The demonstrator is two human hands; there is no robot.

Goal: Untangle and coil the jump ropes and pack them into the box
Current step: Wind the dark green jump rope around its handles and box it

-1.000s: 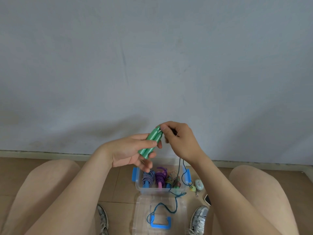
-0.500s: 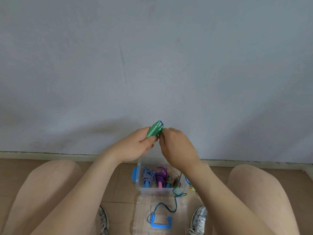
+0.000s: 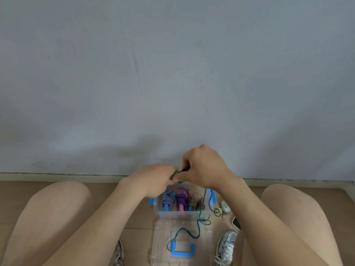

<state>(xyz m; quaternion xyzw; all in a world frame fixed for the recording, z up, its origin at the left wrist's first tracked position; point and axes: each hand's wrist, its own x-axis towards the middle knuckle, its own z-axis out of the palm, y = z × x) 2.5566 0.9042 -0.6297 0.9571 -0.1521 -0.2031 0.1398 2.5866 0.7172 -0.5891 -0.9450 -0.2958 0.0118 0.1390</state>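
My left hand (image 3: 153,178) grips the green jump-rope handles (image 3: 175,174), almost wholly hidden in my fist. My right hand (image 3: 203,166) pinches the teal rope beside the handles. The teal rope (image 3: 197,227) hangs from my hands and trails over the box's front wall onto the lid. The clear box (image 3: 178,215) with blue latches stands on the floor below my hands. In it stand a blue-and-white coiled rope (image 3: 167,197), a purple coiled rope (image 3: 182,198) and a multicoloured one (image 3: 194,203).
The clear lid (image 3: 163,244) with a blue handle (image 3: 183,251) lies in front of the box. Small items (image 3: 225,206) and a phone (image 3: 236,223) lie to the box's right. My knees and shoes flank the box; a grey wall rises behind it.
Both hands have dropped lower, close over the box. The green handles, plainly visible a second ago, are now nearly covered by my left fist.
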